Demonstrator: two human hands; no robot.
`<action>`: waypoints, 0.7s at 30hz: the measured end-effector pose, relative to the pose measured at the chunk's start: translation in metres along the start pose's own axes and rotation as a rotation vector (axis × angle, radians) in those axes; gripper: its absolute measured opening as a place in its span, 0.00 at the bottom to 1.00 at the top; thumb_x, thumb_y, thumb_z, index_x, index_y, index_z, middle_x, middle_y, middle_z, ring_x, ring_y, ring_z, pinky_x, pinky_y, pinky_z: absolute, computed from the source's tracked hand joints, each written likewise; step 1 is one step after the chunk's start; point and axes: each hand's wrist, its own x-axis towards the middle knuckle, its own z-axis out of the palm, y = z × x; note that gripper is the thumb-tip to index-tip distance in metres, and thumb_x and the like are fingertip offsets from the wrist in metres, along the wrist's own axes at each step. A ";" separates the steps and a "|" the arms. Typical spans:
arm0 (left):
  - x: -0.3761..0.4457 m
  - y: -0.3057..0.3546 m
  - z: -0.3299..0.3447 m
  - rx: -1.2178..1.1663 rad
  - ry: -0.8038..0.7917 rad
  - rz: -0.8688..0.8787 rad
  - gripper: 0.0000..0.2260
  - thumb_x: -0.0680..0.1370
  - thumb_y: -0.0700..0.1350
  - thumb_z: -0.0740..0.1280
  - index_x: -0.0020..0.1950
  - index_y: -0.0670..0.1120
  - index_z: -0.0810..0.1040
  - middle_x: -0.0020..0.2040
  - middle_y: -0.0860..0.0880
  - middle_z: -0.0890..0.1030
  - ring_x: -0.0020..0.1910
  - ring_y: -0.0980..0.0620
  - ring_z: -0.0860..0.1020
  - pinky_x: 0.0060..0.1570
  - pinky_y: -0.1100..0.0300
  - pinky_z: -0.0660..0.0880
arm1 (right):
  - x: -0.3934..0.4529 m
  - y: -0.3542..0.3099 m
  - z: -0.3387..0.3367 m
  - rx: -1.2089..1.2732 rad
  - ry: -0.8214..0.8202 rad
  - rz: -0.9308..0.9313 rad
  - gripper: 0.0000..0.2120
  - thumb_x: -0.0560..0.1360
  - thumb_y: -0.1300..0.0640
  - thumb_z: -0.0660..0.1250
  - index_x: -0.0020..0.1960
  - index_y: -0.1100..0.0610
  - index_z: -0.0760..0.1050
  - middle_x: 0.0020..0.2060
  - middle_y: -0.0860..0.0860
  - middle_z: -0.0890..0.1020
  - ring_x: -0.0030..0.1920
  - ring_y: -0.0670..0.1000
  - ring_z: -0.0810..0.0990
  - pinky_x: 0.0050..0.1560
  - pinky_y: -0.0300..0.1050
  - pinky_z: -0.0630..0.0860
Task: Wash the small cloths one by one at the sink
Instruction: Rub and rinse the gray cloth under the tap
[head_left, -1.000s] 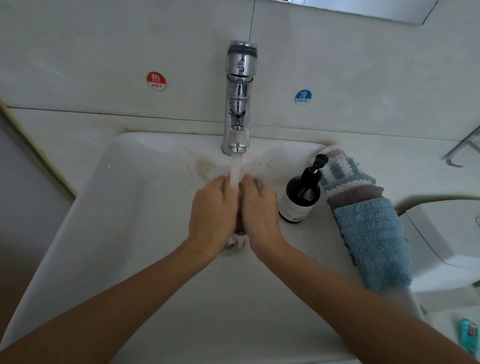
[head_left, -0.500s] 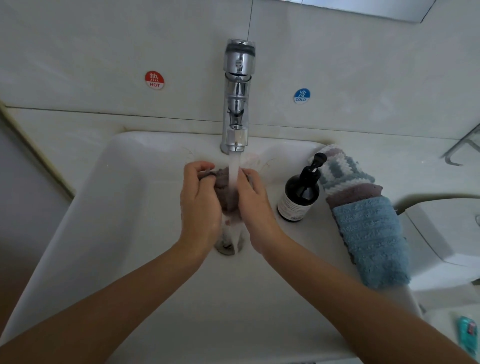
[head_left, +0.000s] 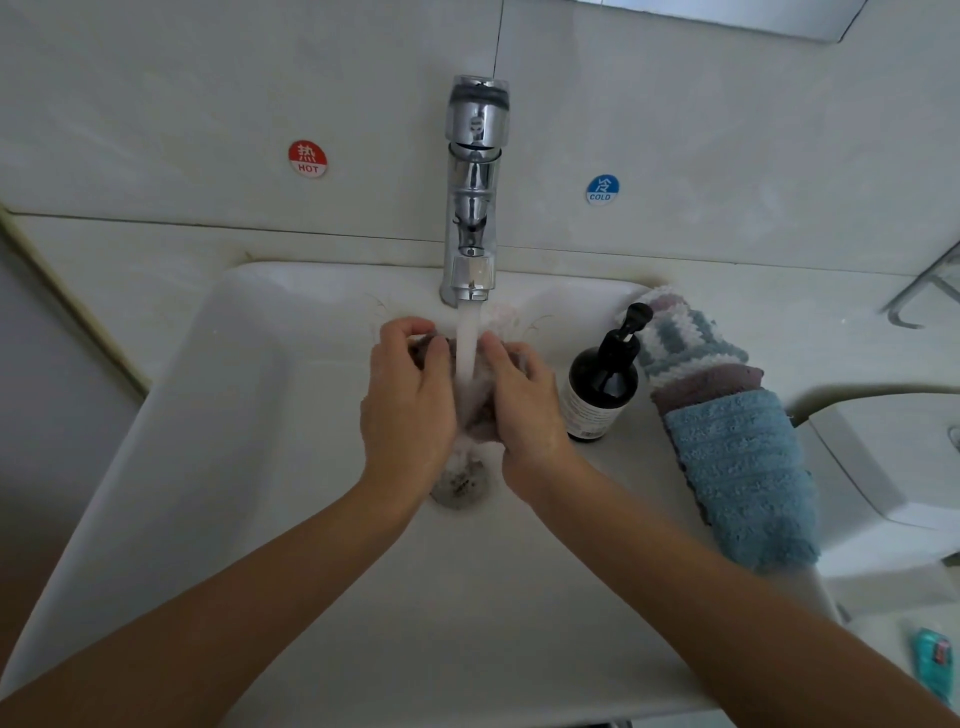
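Brown-grey cloth: I see my left hand (head_left: 410, 410) and right hand (head_left: 522, 410) both curled round a wet, bunched small cloth (head_left: 480, 410); it sits between my palms, right under the water stream (head_left: 467, 338).
Fingers: left fingertips (head_left: 410, 330) hook over the cloth's far edge; right fingers (head_left: 511, 358) wrap its other side.
Below: drain (head_left: 460, 483) directly beneath, foam on it.
Room to move: open basin to my left; on my right, a dark pump bottle (head_left: 602, 387) stands just beside my right hand.
Edges: chrome faucet (head_left: 472, 197) overhangs the far side of the white sink (head_left: 234, 415).
Rim: a stack of folded cloths (head_left: 727, 431), blue one nearest, lies beyond the bottle.
Wall: pale tiles, red HOT sticker (head_left: 307, 159), blue COLD sticker (head_left: 602, 189).
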 end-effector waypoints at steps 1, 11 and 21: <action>-0.001 0.000 0.001 0.039 -0.026 0.014 0.06 0.82 0.50 0.57 0.58 0.54 0.69 0.56 0.52 0.76 0.49 0.54 0.77 0.51 0.53 0.74 | 0.001 0.000 0.000 0.014 -0.008 -0.008 0.09 0.81 0.49 0.63 0.51 0.53 0.76 0.42 0.50 0.81 0.39 0.47 0.82 0.33 0.43 0.80; -0.008 0.010 0.000 -0.087 -0.185 -0.129 0.22 0.70 0.72 0.55 0.52 0.58 0.72 0.47 0.54 0.81 0.46 0.53 0.82 0.51 0.47 0.79 | -0.007 0.003 0.005 -0.084 -0.128 -0.108 0.15 0.82 0.46 0.55 0.54 0.55 0.75 0.41 0.51 0.82 0.37 0.45 0.80 0.29 0.38 0.75; -0.008 0.004 0.005 -0.071 -0.066 -0.072 0.16 0.81 0.51 0.60 0.35 0.51 0.77 0.29 0.54 0.78 0.30 0.60 0.77 0.30 0.66 0.70 | -0.004 0.009 0.014 -0.226 -0.010 -0.096 0.19 0.77 0.42 0.58 0.40 0.53 0.79 0.39 0.57 0.83 0.46 0.60 0.84 0.49 0.65 0.80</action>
